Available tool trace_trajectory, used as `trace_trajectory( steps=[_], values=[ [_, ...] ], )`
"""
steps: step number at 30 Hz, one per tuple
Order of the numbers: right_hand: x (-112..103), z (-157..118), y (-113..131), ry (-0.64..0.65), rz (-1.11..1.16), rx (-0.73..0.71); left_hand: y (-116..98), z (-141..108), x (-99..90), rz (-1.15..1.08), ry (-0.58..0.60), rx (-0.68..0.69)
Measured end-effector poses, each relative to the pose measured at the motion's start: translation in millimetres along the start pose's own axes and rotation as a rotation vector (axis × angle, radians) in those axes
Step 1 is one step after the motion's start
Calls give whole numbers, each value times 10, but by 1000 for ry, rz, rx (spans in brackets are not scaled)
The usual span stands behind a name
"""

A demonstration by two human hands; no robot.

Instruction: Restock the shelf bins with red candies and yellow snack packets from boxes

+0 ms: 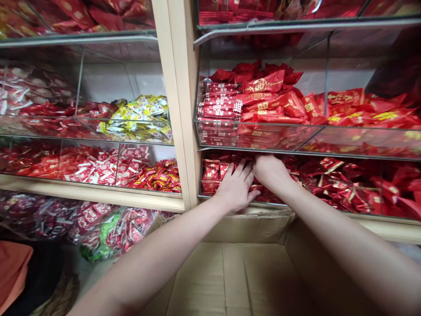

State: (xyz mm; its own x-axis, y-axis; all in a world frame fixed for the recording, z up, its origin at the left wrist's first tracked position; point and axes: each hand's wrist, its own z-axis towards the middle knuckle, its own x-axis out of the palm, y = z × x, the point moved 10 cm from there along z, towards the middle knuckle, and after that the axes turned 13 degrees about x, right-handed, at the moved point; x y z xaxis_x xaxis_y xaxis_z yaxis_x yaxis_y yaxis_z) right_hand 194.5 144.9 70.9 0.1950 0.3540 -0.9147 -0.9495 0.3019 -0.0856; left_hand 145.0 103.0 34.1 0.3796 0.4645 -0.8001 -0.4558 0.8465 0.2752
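Both hands reach into a low glass-fronted bin of red wrapped packets. My left hand [237,186] lies over small red packets with gold print [210,170], its fingers apart and stretched towards the back, holding nothing that I can see. Right beside it, my right hand [270,172] is curled, knuckles up, in the same bin; its fingertips and whatever they hold are hidden. Loose shiny dark-red packets [338,184] fill the bin to the right of my right forearm.
Below my forearms stands an open cardboard box [210,267]. Above is a shelf bin of red packets [272,98]. A wooden post [184,131] separates these from more candy bins [98,164]. Bagged sweets [128,230] and orange cloth [13,272] lie at lower left.
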Motion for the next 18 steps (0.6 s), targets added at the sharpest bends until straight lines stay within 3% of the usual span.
trace_trajectory(
  steps=[5, 13, 15, 18],
  values=[
    [-70, -73, 191, -196, 124, -180, -3, -10, 12, 8, -13, -1],
    [-120, -76, 381, -154, 401, -495, 8, -15, 18, -1, -27, -15],
    [-182, -41, 335, -189, 419, -496, 7, -22, 2, -1, -33, -20],
    [-154, 96, 182, -205, 326, -317, 8, -32, -5, 13, -28, -31]
  ],
)
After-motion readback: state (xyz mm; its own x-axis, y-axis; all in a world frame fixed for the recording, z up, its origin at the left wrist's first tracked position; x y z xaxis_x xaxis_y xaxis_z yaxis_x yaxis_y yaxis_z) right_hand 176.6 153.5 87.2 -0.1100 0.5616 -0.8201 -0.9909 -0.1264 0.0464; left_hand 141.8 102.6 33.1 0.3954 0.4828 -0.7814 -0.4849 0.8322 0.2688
